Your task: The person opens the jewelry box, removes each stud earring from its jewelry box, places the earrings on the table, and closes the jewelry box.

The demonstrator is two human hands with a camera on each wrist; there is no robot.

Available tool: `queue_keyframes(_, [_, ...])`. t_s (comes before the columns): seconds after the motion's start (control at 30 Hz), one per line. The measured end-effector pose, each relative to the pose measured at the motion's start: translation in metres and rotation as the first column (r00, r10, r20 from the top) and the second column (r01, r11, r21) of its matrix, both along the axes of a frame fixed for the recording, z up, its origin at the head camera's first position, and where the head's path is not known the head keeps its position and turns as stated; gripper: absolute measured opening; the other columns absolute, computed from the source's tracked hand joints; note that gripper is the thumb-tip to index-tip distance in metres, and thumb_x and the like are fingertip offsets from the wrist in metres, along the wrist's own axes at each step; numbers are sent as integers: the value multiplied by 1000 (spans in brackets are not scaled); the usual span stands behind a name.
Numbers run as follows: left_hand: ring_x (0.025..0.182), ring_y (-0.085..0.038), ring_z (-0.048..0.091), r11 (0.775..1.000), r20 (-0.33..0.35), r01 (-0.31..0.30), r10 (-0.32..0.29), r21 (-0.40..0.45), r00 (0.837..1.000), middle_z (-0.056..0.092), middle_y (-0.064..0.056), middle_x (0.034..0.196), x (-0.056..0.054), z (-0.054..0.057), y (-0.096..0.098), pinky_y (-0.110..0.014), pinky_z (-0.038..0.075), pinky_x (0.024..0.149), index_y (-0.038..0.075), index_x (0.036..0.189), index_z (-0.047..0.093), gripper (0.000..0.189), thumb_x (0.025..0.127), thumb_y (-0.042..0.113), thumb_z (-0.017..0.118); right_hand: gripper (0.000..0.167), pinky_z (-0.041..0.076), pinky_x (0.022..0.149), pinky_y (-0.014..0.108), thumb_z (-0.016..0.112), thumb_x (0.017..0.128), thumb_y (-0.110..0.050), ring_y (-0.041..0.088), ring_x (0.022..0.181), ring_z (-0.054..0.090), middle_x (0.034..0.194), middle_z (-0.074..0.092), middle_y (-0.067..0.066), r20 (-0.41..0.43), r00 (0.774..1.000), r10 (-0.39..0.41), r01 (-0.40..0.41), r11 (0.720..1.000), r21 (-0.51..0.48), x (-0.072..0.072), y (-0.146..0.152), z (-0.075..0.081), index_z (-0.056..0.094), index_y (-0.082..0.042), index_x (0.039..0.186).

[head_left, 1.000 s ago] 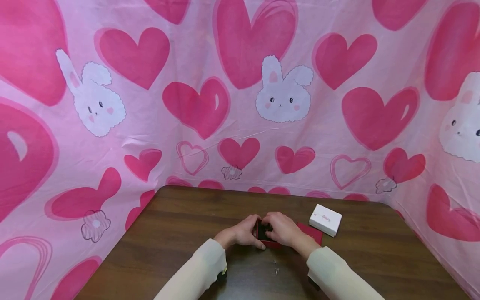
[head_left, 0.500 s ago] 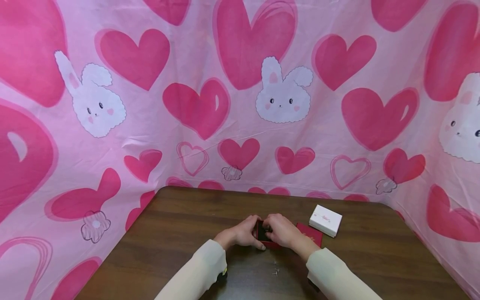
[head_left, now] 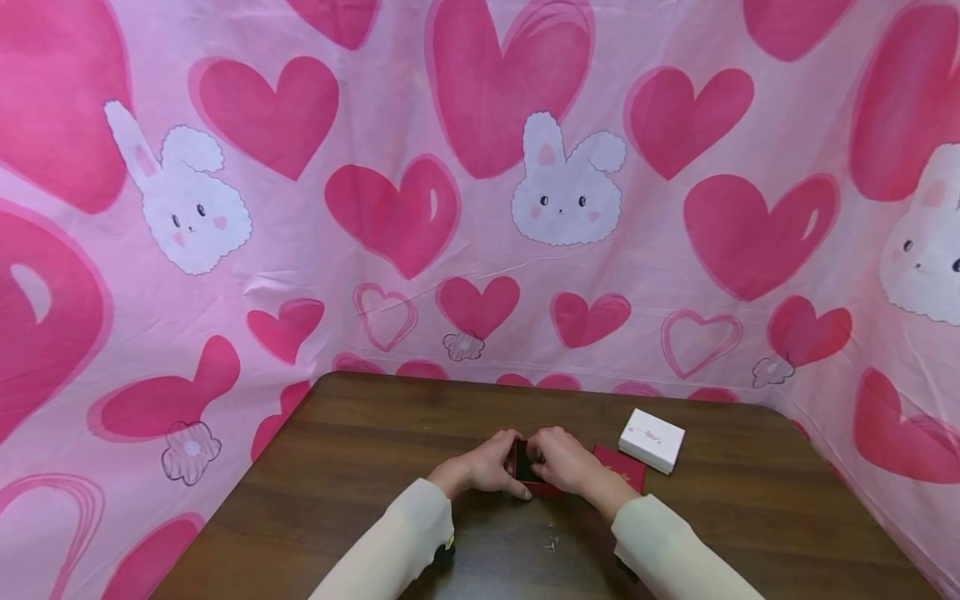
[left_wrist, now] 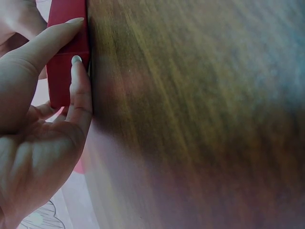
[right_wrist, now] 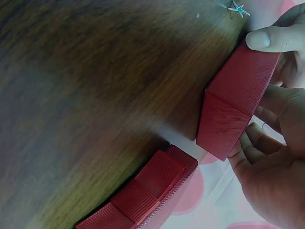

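Observation:
A small red box with a dark inside stands on the table between both hands. My left hand grips its left end, thumb on the front wall, as the left wrist view shows on the red wall. My right hand reaches over the right side with bent fingers in the opening. In the right wrist view a thin curved line shows by those fingers; whether they pinch something is hidden. Small earring-like pieces lie in front, one a pale blue starfish.
A red lid with a ribbed ribbon bow lies right of the box, partly behind my right wrist. Farther back right sits a white box with pink lettering. A pink heart-patterned cloth surrounds the wooden table.
My right hand's fingers shift slightly at the box opening, baring a little more of the dark inside. The left hand and the box stay in place.

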State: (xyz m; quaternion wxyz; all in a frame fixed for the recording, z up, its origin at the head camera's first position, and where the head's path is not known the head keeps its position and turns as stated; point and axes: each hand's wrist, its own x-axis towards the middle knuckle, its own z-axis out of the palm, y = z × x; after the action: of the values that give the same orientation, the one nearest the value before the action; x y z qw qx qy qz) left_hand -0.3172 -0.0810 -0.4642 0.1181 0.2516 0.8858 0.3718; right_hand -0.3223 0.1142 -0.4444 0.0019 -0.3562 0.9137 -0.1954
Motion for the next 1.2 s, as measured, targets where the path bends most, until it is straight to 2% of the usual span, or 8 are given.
queue_keyframes(0.3, [92, -12, 48, 1000, -4, 12, -12, 14, 1000, 50, -3, 108, -2, -2, 0, -26, 44, 81, 7, 126, 51, 66, 75, 18, 92, 8, 55, 71, 37, 79, 85, -1, 16, 72, 55, 80, 62, 1, 20, 1000, -13, 13, 1000, 4, 0, 0, 0, 72, -4, 88])
queue_keyframes(0.6, [93, -13, 48, 1000, 8, 6, -6, 11, 1000, 49, -1, 107, -2, -2, 1, -26, 44, 83, 7, 127, 51, 67, 76, 17, 92, 10, 52, 67, 33, 79, 85, -5, 13, 70, 53, 75, 58, -3, -30, 1000, -5, 6, 999, 36, 0, 1, 0, 70, -8, 83])
queue_keyframes(1.0, [93, -14, 49, 1000, 17, 4, -4, 1, 1000, 49, -1, 107, 1, 2, 0, -28, 45, 82, 6, 128, 50, 68, 76, 18, 92, 7, 52, 70, 34, 77, 87, -6, 12, 72, 54, 79, 60, -3, -65, 998, 17, -15, 999, 36, 0, 6, 0, 71, -9, 86])
queue_keyframes(1.2, [95, -14, 50, 1000, 32, -2, 2, -3, 999, 50, 0, 108, 0, 2, 0, -28, 46, 84, 7, 129, 50, 69, 76, 20, 92, 5, 53, 70, 35, 78, 87, -10, 12, 71, 55, 79, 63, -3, -85, 996, -11, 13, 1000, 21, 1, 8, -1, 73, -9, 89])
